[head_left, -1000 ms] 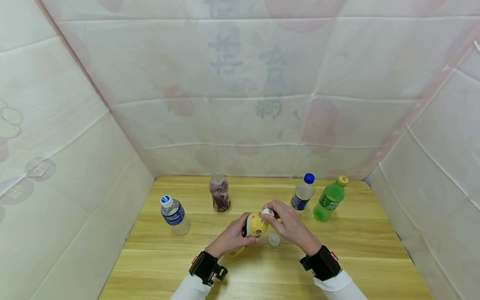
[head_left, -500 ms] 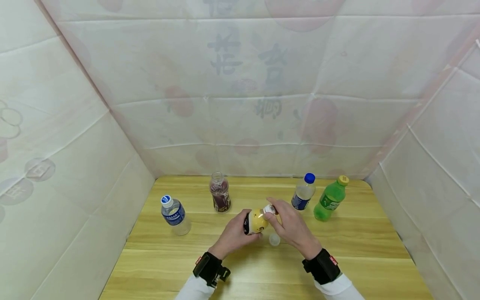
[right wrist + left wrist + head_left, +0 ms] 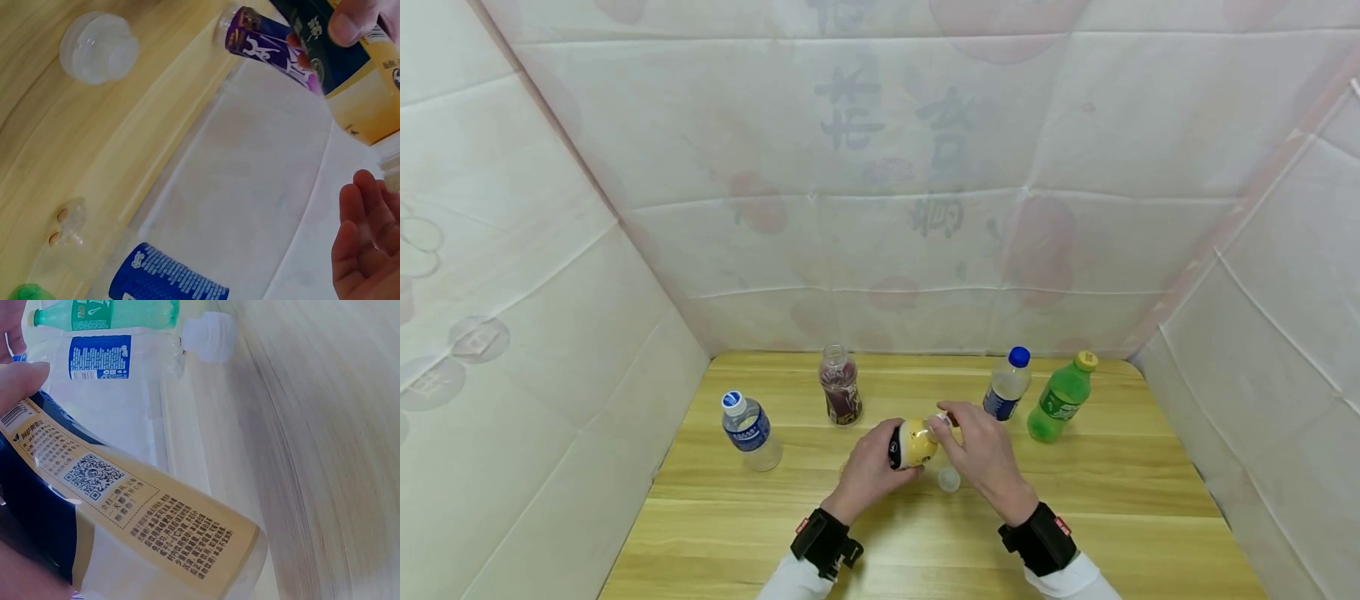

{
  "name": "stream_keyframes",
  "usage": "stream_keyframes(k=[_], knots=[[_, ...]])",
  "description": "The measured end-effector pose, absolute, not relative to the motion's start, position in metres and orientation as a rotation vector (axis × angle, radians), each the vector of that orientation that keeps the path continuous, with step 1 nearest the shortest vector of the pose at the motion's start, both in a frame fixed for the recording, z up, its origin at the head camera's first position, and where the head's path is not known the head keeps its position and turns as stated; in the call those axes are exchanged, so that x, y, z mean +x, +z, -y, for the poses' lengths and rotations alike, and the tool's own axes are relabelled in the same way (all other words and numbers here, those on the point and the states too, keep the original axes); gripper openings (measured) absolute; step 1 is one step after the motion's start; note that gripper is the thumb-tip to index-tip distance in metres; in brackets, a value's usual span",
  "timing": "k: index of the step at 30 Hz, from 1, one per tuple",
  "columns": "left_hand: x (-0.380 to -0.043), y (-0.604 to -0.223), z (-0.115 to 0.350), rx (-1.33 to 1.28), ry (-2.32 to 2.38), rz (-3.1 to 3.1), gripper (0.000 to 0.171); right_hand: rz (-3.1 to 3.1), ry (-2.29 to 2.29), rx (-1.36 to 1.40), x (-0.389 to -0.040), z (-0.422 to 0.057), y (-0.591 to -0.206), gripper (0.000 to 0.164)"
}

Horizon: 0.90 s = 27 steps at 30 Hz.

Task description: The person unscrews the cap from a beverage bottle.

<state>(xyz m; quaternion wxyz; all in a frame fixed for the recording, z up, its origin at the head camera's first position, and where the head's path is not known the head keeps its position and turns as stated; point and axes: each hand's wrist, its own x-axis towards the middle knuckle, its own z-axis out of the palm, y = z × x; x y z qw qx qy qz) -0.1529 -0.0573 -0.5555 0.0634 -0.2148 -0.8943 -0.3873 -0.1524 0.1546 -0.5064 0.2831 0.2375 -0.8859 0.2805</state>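
My left hand (image 3: 871, 468) grips a bottle with a yellow and black label (image 3: 917, 442), tilted with its neck to the right. A QR code and small print show on the bottle's label (image 3: 94, 478) in the left wrist view. At the bottle's neck, the thumb and forefinger of my right hand (image 3: 983, 454) pinch the white bottle cap (image 3: 943, 419). The right wrist view shows the curled fingers (image 3: 369, 231) of that hand beside the neck. Below the neck, a translucent cup-shaped lid (image 3: 948, 479) lies on the wooden table (image 3: 925, 550).
A blue-labelled clear bottle (image 3: 751, 432) stands at the left, and an uncapped purple-labelled bottle (image 3: 840, 387) behind my left hand. A blue-capped bottle (image 3: 1006, 385) and a green bottle (image 3: 1060, 398) stand at the right. Fabric walls (image 3: 880, 250) enclose the table's back and sides.
The held bottle has tipped further onto its side, its base swinging left and upward, and my left hand has shifted slightly right. My right fingers have turned around the cap, covering more of it.
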Motion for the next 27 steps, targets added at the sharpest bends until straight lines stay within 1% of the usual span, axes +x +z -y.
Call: stream_keyframes(k=[5,10,14,27], knots=[[-0.152,-0.554,0.056,-0.652,-1.141,2.692,0.071,2.408,0.751,0.608,-0.15,-0.151,-0.502,0.024],[-0.151,-0.553,0.057,-0.658,-1.152,2.691,0.071,2.435,0.784,0.622,-0.148,-0.15,-0.496,0.02],[-0.15,-0.554,0.059,-0.663,-1.168,2.681,0.071,2.437,0.786,0.653,-0.148,-0.15,-0.494,0.019],[-0.152,-0.55,0.061,-0.667,-1.268,2.691,0.073,2.318,0.869,0.808,-0.152,-0.156,-0.496,0.026]])
